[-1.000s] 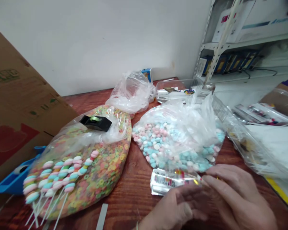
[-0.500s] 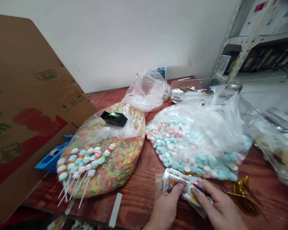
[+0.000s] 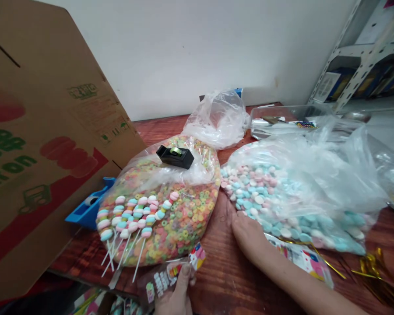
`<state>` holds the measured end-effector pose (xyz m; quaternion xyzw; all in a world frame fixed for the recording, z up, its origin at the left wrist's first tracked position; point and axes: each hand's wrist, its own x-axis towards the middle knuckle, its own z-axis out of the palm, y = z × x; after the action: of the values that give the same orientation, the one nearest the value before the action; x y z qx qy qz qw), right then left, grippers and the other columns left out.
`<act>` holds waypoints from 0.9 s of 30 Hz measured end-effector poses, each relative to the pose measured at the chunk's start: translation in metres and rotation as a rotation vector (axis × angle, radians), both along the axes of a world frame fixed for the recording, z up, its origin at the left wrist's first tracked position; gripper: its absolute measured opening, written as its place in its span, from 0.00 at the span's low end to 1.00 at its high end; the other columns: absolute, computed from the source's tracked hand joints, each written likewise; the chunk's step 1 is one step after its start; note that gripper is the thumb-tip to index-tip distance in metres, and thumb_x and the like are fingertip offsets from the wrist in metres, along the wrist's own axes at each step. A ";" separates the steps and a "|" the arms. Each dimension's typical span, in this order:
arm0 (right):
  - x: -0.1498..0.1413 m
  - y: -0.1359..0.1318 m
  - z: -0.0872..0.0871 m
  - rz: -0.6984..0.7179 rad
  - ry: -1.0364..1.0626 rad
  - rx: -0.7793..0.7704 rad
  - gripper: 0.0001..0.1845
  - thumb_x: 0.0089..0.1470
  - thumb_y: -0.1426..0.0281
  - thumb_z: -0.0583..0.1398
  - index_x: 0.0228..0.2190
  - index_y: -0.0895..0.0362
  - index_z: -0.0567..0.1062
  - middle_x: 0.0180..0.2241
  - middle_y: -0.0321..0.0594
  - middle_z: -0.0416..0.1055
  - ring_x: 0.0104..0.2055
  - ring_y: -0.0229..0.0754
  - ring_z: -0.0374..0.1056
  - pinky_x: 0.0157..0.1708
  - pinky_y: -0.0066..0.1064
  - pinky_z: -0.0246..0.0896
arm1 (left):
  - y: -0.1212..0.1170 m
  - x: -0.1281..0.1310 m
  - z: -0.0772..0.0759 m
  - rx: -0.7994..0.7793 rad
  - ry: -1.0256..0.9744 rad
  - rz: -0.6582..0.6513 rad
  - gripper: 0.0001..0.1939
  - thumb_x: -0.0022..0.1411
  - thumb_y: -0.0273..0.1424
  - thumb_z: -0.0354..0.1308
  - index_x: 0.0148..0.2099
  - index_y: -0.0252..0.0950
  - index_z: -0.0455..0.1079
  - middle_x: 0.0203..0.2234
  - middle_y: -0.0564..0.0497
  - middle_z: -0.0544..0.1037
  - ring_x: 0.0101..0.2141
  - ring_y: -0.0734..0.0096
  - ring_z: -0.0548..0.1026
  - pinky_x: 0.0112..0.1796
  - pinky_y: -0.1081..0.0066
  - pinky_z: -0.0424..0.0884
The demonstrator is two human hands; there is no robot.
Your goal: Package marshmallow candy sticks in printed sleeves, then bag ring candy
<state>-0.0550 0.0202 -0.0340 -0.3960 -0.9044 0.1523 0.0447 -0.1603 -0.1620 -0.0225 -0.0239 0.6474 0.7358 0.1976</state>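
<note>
Wooden tabletop [image 3: 223, 267] carries the whole spread, and we place everything by the bag of fruit cereal rings [image 3: 184, 232]. Left of that bag leans a cardboard carton [image 3: 42, 131], with a blue tape dispenser [image 3: 88, 208] at the bag's edge. Right of it lies a bag of pastel button candies [image 3: 282, 197]; behind it sits a crumpled clear plastic bag [image 3: 216, 120]. On the bag itself rest twisted marshmallow lollipops [image 3: 134, 214] and a black tape dispenser [image 3: 175, 156].

Our hands have just parted from working together over the printed packets. Our left hand [image 3: 174, 299] now sits just below the bag, thumb and fingers pinched on a printed packet strip [image 3: 162, 280]. Our right hand [image 3: 248, 234] lies open and empty beside the bag, its heel on the table, the forearm angled in from the lower right. Further right of the bag lie a printed packet [image 3: 298, 256] and gold foil ties [image 3: 372, 267].
</note>
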 end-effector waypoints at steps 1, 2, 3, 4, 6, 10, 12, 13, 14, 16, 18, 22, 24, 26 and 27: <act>-0.004 0.000 -0.001 -0.025 -0.011 -0.008 0.20 0.56 0.88 0.47 0.34 0.60 0.74 0.33 0.54 0.74 0.34 0.52 0.74 0.27 0.33 0.61 | -0.001 -0.002 -0.001 0.032 -0.010 -0.046 0.19 0.33 0.35 0.77 0.24 0.33 0.72 0.18 0.54 0.72 0.21 0.73 0.70 0.21 0.74 0.71; -0.007 -0.001 -0.001 -0.046 -0.016 -0.021 0.19 0.56 0.87 0.46 0.34 0.61 0.74 0.33 0.56 0.74 0.34 0.53 0.74 0.27 0.33 0.61 | -0.001 -0.005 -0.002 0.060 -0.020 -0.080 0.20 0.34 0.36 0.77 0.24 0.33 0.70 0.17 0.55 0.71 0.21 0.74 0.68 0.20 0.75 0.69; -0.009 0.000 -0.001 -0.060 -0.013 -0.039 0.19 0.56 0.87 0.46 0.34 0.61 0.73 0.34 0.57 0.74 0.35 0.53 0.74 0.27 0.34 0.61 | -0.001 -0.007 -0.002 0.077 -0.028 -0.088 0.20 0.34 0.36 0.76 0.25 0.34 0.70 0.17 0.56 0.71 0.20 0.75 0.68 0.19 0.76 0.68; -0.010 0.001 -0.001 -0.070 0.000 -0.062 0.18 0.56 0.87 0.47 0.33 0.62 0.73 0.34 0.57 0.74 0.35 0.53 0.74 0.28 0.34 0.60 | 0.000 -0.009 -0.001 0.088 -0.033 -0.084 0.20 0.35 0.36 0.76 0.25 0.34 0.69 0.18 0.56 0.70 0.21 0.75 0.67 0.19 0.76 0.67; -0.006 0.004 0.002 -0.066 0.051 -0.129 0.14 0.57 0.84 0.49 0.32 0.61 0.72 0.34 0.55 0.74 0.35 0.51 0.73 0.29 0.33 0.60 | 0.002 -0.012 0.003 0.094 -0.047 -0.093 0.21 0.34 0.36 0.76 0.26 0.34 0.68 0.18 0.57 0.70 0.21 0.75 0.67 0.19 0.76 0.67; 0.022 0.001 0.015 -0.026 0.218 -0.337 0.09 0.58 0.75 0.54 0.26 0.57 0.68 0.28 0.40 0.73 0.31 0.42 0.70 0.30 0.29 0.60 | 0.006 -0.014 0.015 0.105 -0.088 -0.121 0.23 0.36 0.34 0.76 0.33 0.37 0.69 0.24 0.58 0.71 0.23 0.76 0.67 0.21 0.76 0.67; 0.042 -0.010 0.023 -0.029 0.283 -0.456 0.11 0.61 0.70 0.51 0.27 0.55 0.66 0.23 0.33 0.70 0.25 0.36 0.67 0.25 0.25 0.59 | 0.009 -0.013 0.019 0.103 -0.114 -0.121 0.26 0.36 0.34 0.76 0.38 0.38 0.69 0.27 0.58 0.71 0.25 0.76 0.68 0.22 0.76 0.68; 0.051 -0.016 0.026 -0.046 0.338 -0.564 0.12 0.63 0.68 0.49 0.29 0.55 0.66 0.21 0.31 0.68 0.21 0.35 0.63 0.21 0.24 0.56 | 0.010 -0.012 0.019 0.099 -0.123 -0.129 0.27 0.35 0.34 0.76 0.38 0.38 0.69 0.27 0.58 0.71 0.25 0.76 0.68 0.22 0.76 0.68; 0.059 -0.022 0.028 -0.071 0.421 -0.705 0.12 0.63 0.65 0.49 0.29 0.55 0.65 0.19 0.29 0.66 0.18 0.33 0.60 0.18 0.23 0.53 | 0.012 -0.010 0.019 0.099 -0.122 -0.135 0.27 0.35 0.34 0.76 0.38 0.38 0.69 0.27 0.58 0.71 0.25 0.77 0.67 0.22 0.77 0.67; 0.072 -0.033 0.031 -0.129 0.648 -1.030 0.12 0.62 0.61 0.53 0.30 0.55 0.66 0.18 0.27 0.64 0.16 0.31 0.54 0.14 0.22 0.46 | 0.014 -0.006 0.019 0.109 -0.099 -0.162 0.26 0.36 0.34 0.76 0.37 0.37 0.68 0.27 0.58 0.70 0.25 0.77 0.67 0.22 0.77 0.67; 0.081 -0.038 0.032 -0.169 0.849 -1.270 0.14 0.59 0.58 0.58 0.30 0.57 0.68 0.21 0.30 0.67 0.15 0.29 0.53 0.13 0.21 0.43 | 0.015 -0.001 0.018 0.124 -0.073 -0.204 0.25 0.38 0.33 0.75 0.38 0.37 0.69 0.28 0.58 0.70 0.25 0.77 0.67 0.22 0.77 0.67; 0.091 -0.051 0.033 -0.166 0.932 -1.399 0.17 0.56 0.56 0.61 0.29 0.58 0.68 0.30 0.37 0.74 0.14 0.25 0.54 0.12 0.20 0.42 | 0.013 0.008 0.020 0.128 -0.070 -0.194 0.24 0.36 0.33 0.76 0.36 0.37 0.69 0.25 0.59 0.71 0.24 0.77 0.67 0.22 0.78 0.68; 0.089 -0.069 0.031 -0.140 0.872 -1.365 0.15 0.58 0.57 0.59 0.30 0.56 0.66 0.29 0.35 0.73 0.15 0.27 0.56 0.13 0.20 0.46 | 0.009 0.009 0.021 0.137 -0.072 -0.170 0.24 0.34 0.31 0.76 0.34 0.36 0.69 0.24 0.59 0.71 0.24 0.77 0.67 0.22 0.79 0.68; 0.083 -0.094 0.027 0.003 0.741 -1.182 0.09 0.59 0.63 0.57 0.31 0.55 0.68 0.28 0.33 0.72 0.20 0.31 0.63 0.18 0.21 0.55 | 0.004 0.008 0.023 0.146 -0.059 -0.152 0.23 0.33 0.30 0.76 0.33 0.36 0.69 0.24 0.59 0.71 0.25 0.77 0.68 0.23 0.79 0.68; 0.078 -0.107 0.025 0.118 0.664 -1.045 0.06 0.59 0.67 0.56 0.31 0.54 0.70 0.28 0.33 0.72 0.25 0.33 0.66 0.24 0.22 0.60 | 0.000 0.007 0.024 0.141 -0.037 -0.125 0.23 0.33 0.31 0.76 0.32 0.36 0.70 0.24 0.58 0.72 0.25 0.76 0.68 0.24 0.78 0.69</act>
<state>0.0233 -0.0868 -0.0089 -0.2462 -0.6687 0.6921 0.1151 -0.1530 -0.1617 0.0012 0.0169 0.5904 0.7651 0.2565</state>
